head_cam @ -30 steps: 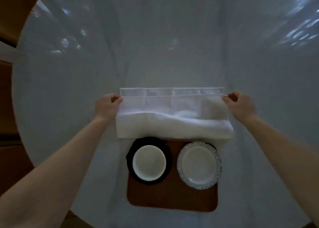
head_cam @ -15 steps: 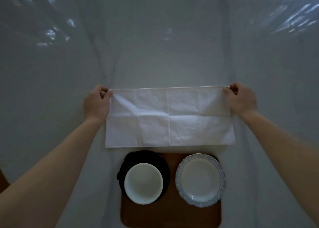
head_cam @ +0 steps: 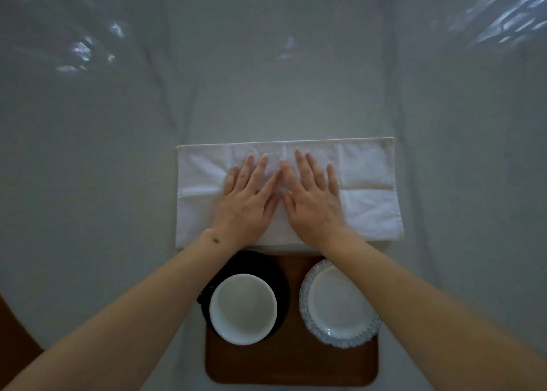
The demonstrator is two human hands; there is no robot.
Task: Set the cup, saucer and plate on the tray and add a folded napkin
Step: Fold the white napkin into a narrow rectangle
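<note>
A white napkin (head_cam: 367,183), folded into a wide rectangle, lies flat on the table just beyond the brown tray (head_cam: 291,364). My left hand (head_cam: 247,204) and my right hand (head_cam: 312,201) press flat on its middle, side by side, fingers straight and index fingers nearly touching. On the tray's left side a white cup (head_cam: 243,308) stands on a black saucer (head_cam: 281,275). To the right of them on the tray sits a white plate with a blue patterned rim (head_cam: 337,307); my right forearm covers its far right edge.
A pale grey creased cloth (head_cam: 266,80) covers the whole table. A strip of dark wooden floor or furniture (head_cam: 14,346) shows past the table's edge at the lower left.
Both hands let go of the napkin's far corners and came together onto its middle, now pressing it flat. Before that, the far edge was folded over and laid down.
</note>
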